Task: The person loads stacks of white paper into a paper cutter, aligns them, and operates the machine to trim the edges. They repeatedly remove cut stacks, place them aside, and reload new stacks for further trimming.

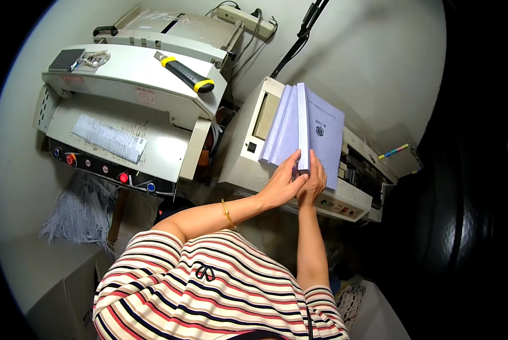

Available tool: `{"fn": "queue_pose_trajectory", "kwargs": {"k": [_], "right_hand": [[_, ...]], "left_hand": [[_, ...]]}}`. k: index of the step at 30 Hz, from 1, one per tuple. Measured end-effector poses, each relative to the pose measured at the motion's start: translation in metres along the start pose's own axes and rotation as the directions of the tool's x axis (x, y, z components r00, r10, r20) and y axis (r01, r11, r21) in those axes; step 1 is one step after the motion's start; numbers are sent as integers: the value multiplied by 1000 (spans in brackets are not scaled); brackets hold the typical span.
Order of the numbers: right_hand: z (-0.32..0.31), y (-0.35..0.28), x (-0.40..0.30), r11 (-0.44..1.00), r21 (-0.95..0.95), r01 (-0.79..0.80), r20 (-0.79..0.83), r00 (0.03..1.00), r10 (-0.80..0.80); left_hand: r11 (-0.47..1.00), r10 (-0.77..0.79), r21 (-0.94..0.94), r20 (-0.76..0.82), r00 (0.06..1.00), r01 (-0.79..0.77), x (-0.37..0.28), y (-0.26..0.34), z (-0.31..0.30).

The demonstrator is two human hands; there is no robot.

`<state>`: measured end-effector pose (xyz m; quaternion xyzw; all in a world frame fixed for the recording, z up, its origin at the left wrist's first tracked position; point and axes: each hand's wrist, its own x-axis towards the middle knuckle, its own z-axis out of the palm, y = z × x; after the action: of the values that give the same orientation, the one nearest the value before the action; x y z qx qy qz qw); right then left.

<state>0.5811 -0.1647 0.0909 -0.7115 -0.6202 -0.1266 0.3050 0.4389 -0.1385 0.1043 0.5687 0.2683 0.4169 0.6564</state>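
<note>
Several purple paper-covered books lie on top of a beige binding machine. One of them, a thick book, has its pale spine turned up towards me. Around the near end of this book are both hands: my left hand, with a gold bangle on the wrist, has its fingers on the left side, and my right hand is against the right side. The thumb of my left hand lies across the bottom end. The covers bear dark printing and a logo.
At the left stands an electric paper cutter with printed paper strips on its bed. A black and yellow utility knife lies on its top, blade out, beside a grey flat object. Shredded paper hangs below. A power strip is behind.
</note>
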Motion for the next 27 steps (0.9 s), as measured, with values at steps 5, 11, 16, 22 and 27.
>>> {"fn": "queue_pose_trajectory", "kwargs": {"k": [5, 11, 16, 22, 27], "right_hand": [[-60, 18, 38, 975, 132, -177, -31, 983, 182], [-187, 0, 61, 560, 814, -157, -110, 904, 414], [-194, 21, 32, -58, 974, -221, 217, 814, 539], [-144, -51, 46, -373, 806, -460, 550, 814, 186], [-99, -144, 28, -66, 805, -589, 592, 805, 34]], "left_hand": [[976, -18, -217, -52, 998, 7, 9, -44, 29], [847, -284, -501, -147, 947, 177, -7, -33, 23], [617, -65, -765, 185, 980, 186, -54, 45, -18], [893, -22, -447, -154, 988, -50, -123, 94, -83], [708, -44, -657, -409, 912, -261, -192, 130, -137]]}}
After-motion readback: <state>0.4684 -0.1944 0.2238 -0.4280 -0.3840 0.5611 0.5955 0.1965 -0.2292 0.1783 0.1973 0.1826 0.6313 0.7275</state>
